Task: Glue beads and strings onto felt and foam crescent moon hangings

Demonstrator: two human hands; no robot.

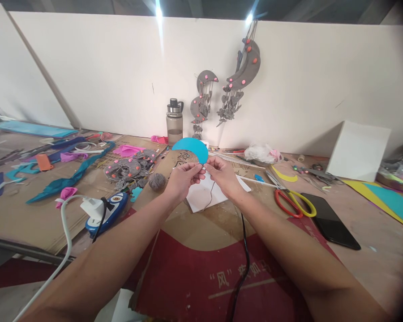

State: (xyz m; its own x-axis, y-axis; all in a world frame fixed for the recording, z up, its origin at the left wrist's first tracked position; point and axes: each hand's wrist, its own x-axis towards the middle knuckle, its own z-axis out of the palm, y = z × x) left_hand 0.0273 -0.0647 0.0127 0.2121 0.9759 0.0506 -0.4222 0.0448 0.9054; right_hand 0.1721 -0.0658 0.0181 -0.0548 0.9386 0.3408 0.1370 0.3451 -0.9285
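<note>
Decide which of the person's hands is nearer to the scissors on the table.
Right. The right hand is just left of the scissors, pinching the blue disc. The left hand pinches the disc too, but lies beyond the right hand, farther from the scissors.

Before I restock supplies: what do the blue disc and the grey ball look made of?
Blue disc: likely craft foam or card, matte, flat, cleanly cut edge, pinched by left hand and right hand. Grey ball: probably wound yarn, fuzzy, strands faintly visible.
</note>
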